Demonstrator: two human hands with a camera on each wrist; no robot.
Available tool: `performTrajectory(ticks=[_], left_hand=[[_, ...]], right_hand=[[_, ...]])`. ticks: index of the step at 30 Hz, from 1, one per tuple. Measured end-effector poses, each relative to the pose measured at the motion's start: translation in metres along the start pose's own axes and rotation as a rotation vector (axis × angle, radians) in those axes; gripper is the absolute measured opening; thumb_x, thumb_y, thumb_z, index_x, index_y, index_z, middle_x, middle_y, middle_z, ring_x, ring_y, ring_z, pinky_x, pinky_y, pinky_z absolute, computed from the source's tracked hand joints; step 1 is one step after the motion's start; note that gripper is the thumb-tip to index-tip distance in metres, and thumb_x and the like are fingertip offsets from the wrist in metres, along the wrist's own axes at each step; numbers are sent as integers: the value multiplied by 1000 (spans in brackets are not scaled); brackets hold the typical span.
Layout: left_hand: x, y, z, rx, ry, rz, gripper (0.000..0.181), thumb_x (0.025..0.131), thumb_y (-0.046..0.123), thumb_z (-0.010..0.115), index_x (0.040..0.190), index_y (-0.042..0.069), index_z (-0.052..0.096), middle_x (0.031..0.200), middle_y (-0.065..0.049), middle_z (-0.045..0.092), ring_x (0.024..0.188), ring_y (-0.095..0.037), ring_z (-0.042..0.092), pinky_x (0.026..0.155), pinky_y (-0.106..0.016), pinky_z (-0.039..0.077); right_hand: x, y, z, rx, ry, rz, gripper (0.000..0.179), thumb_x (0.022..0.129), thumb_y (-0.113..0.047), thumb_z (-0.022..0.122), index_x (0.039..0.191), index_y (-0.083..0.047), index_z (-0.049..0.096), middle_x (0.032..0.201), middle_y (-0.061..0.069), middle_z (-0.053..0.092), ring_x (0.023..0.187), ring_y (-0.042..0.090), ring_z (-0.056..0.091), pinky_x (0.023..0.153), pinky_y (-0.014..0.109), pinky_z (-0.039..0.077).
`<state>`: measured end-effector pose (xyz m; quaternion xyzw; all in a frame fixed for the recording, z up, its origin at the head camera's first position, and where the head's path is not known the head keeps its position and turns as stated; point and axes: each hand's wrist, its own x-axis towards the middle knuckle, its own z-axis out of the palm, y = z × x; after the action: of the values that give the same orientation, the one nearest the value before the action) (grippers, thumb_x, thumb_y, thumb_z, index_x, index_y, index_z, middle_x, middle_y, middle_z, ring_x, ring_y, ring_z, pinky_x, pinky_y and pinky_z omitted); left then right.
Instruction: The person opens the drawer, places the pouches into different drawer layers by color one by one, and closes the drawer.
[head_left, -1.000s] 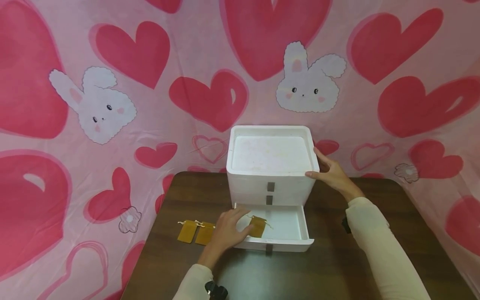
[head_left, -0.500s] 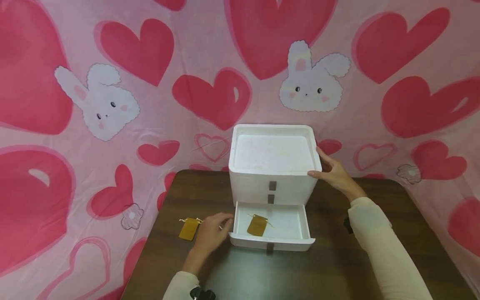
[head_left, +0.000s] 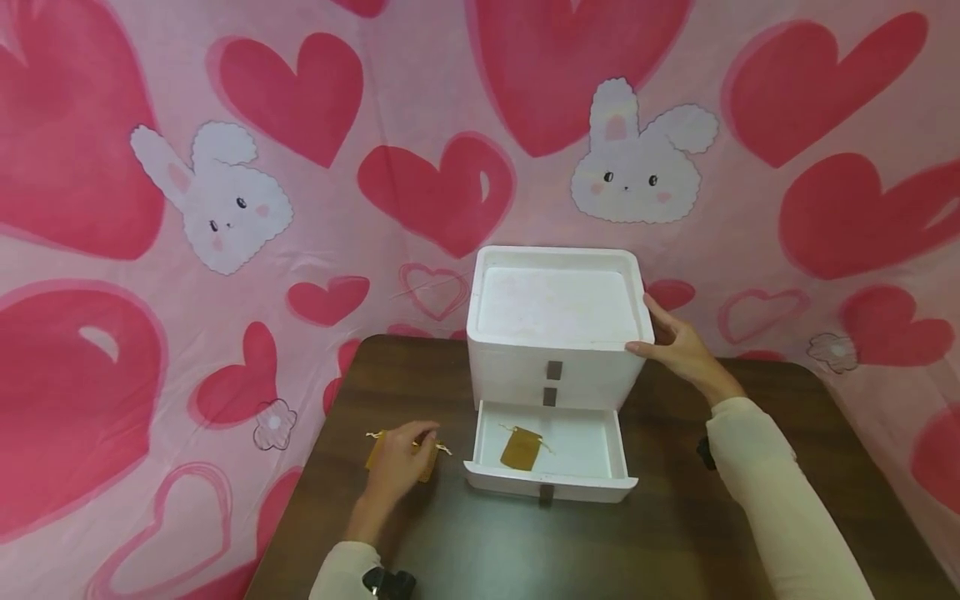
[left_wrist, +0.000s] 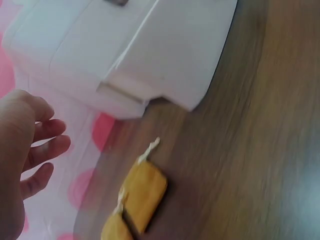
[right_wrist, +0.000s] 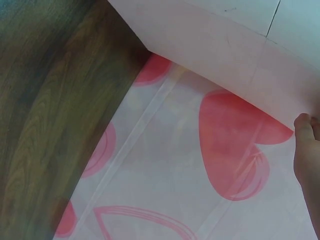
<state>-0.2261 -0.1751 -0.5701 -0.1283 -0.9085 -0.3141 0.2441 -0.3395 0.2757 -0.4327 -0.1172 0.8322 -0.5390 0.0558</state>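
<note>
In the head view my left hand [head_left: 399, 460] is over two mustard-yellow drawstring pouches on the table, partly covering the left pouch [head_left: 372, 454] and the right pouch [head_left: 426, 473]. The left wrist view shows this hand's fingers [left_wrist: 55, 146] loosely curled with nothing in them, above the yellow pouch [left_wrist: 146, 189]. A third pouch [head_left: 521, 450] lies inside the pulled-out bottom drawer [head_left: 588, 490] of a white drawer unit [head_left: 547, 362]. My right hand [head_left: 686, 354] holds the unit's upper right corner, thumb at the front, fingers along the side.
Two upper drawers with small dark tabs are closed, and the unit's top is a shallow rimmed tray [head_left: 562, 304]. The dark wooden table [head_left: 480, 550] ends at a pink cloth backdrop [head_left: 427, 75] printed with hearts and rabbits.
My left hand has moved left from over the open drawer to the two pouches on the table. The right hand keeps its hold on the corner, and the head view has shifted slightly.
</note>
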Motion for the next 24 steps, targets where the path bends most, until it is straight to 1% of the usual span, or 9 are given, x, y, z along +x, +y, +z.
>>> performTrajectory(ticks=[5, 10, 12, 15, 18, 22, 24], left_hand=[[-3, -20, -9, 87, 26, -42, 14, 83, 6, 79, 97, 10, 80, 87, -4, 79, 71, -14, 70, 64, -36, 58], [-10, -40, -17, 107, 50, -103, 15, 82, 5, 79, 96, 9, 80, 85, -6, 79, 67, -17, 69, 58, -36, 55], [-13, -46, -19, 112, 50, -129, 14, 82, 5, 79, 96, 8, 80, 84, -6, 79, 66, -18, 69, 57, -36, 54], [-16, -54, -22, 122, 40, -158, 13, 82, 7, 79, 95, 9, 79, 85, -7, 79, 67, -19, 69, 57, -38, 54], [-19, -60, -24, 144, 35, -167, 12, 83, 9, 79, 95, 10, 79, 84, -6, 78, 67, -20, 71, 58, -41, 55], [-21, -66, -25, 182, 28, -177, 13, 82, 12, 78, 95, 10, 79, 82, -6, 77, 69, -23, 72, 58, -46, 55], [-22, -69, -26, 197, 13, -196, 15, 82, 14, 77, 97, 8, 78, 86, -8, 77, 73, -27, 72, 62, -49, 56]], right_hand=[[-1, 2, -1, 11, 13, -9, 96, 93, -11, 73, 163, -18, 9, 170, 16, 16, 151, 40, 30, 97, 4, 44], [0, 3, -1, -3, 9, 2, 95, 93, -14, 73, 163, -20, 9, 170, 15, 15, 152, 42, 29, 99, 7, 44], [0, 3, -1, -13, 6, 5, 95, 94, -15, 73, 163, -21, 8, 170, 15, 15, 152, 44, 29, 100, 9, 45], [1, 4, -1, -14, 1, 7, 96, 94, -15, 73, 163, -22, 8, 170, 15, 15, 152, 45, 29, 102, 13, 45], [1, 3, -1, -18, 1, 13, 96, 94, -16, 73, 163, -22, 7, 171, 14, 15, 152, 44, 29, 103, 15, 45], [0, 2, -1, -27, 0, 22, 95, 95, -18, 73, 163, -23, 7, 171, 13, 14, 153, 43, 28, 107, 22, 43], [1, 3, -1, -27, -1, 21, 95, 95, -18, 72, 163, -24, 6, 171, 13, 15, 153, 43, 28, 106, 21, 44]])
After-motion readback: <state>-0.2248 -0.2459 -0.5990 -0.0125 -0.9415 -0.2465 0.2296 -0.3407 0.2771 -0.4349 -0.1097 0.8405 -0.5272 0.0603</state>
